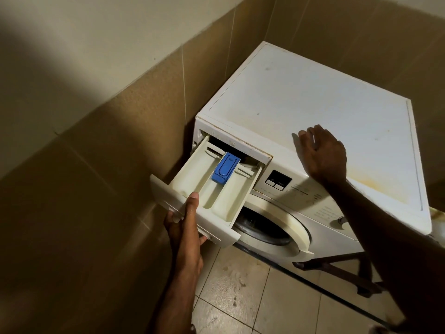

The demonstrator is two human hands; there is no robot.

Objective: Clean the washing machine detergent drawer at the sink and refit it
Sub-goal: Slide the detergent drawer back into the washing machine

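You had the drawer (212, 189) pulled most of the way out of the washing machine (313, 112), its back end still inside the slot at the machine's top front corner. Its long axis ran straight out from the machine's front toward you, with the front panel at the near end. Your left hand (184, 227) gripped that panel, thumb hooked over its top edge and fingers curled beneath, so it was the hand already on the drawer. Your right hand (321, 156) lay on the machine's top just behind the control panel (279, 180), fingers loosely spread and holding nothing, probably steadying the cabinet. The blue cap (225, 171) sat in the drawer's middle channel, near the slot. I judged the next pull would have to follow that axis, directly away from the machine.
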